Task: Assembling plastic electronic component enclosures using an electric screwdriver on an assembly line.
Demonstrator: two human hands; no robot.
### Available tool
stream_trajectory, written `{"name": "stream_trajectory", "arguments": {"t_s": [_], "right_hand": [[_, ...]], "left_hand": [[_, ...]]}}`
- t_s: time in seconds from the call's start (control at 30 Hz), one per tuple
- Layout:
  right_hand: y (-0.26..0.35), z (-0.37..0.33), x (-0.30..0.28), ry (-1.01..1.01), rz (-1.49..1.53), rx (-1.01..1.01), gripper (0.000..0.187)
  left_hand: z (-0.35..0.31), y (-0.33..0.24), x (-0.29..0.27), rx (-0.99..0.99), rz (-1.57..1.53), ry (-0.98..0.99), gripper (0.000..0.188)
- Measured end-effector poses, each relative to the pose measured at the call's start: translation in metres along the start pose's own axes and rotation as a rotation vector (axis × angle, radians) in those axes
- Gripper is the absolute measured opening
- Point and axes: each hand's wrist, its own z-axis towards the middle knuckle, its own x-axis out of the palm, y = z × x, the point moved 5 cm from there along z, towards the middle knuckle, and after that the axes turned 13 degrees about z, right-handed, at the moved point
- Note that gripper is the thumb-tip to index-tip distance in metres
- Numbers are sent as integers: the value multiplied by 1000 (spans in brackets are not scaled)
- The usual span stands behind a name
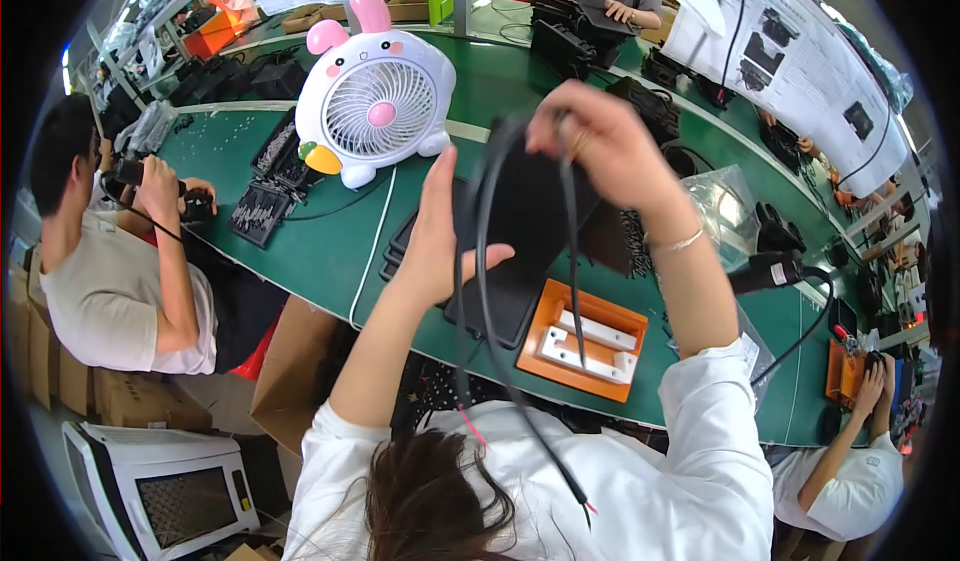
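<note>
My right hand (605,146) is raised, blurred by motion, its fingers closed on a black cable (484,251). The cable hangs in long loops across the middle, and its lower end shows a thin red wire beside my chest. My left hand (435,236) is held upright with fingers stretched and thumb apart, close to the cable's left strand; whether they touch I cannot tell. Behind both hands is a dark, flat black part (535,196), smeared and partly covered. Nearer me lies an orange fixture (528,353) with white blocks (597,334) on it.
A rabbit-shaped fan (380,111) stands on the green table (310,261), its white cord running forward. Black trays of screws (262,211) lie to its left. At right are a plastic bag (722,211) and a black corded tool (768,273). Co-workers sit on both sides.
</note>
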Motion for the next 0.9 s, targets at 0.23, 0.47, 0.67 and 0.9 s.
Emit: {"name": "stream_trajectory", "arguments": {"t_s": [0.23, 0.47, 0.67, 0.9], "right_hand": [[44, -60, 87, 330, -24, -300, 21], [13, -135, 83, -30, 213, 170, 98], [-32, -148, 92, -547, -196, -86, 65], [-53, -151, 86, -531, -172, 92, 47]], "left_hand": [[-36, 4, 1, -211, -443, 363, 57], [-58, -1, -11, -293, -1063, 93, 48], [-39, -20, 7, 207, -582, -19, 57], [-44, 6, 17, 53, -338, 208, 54]]}}
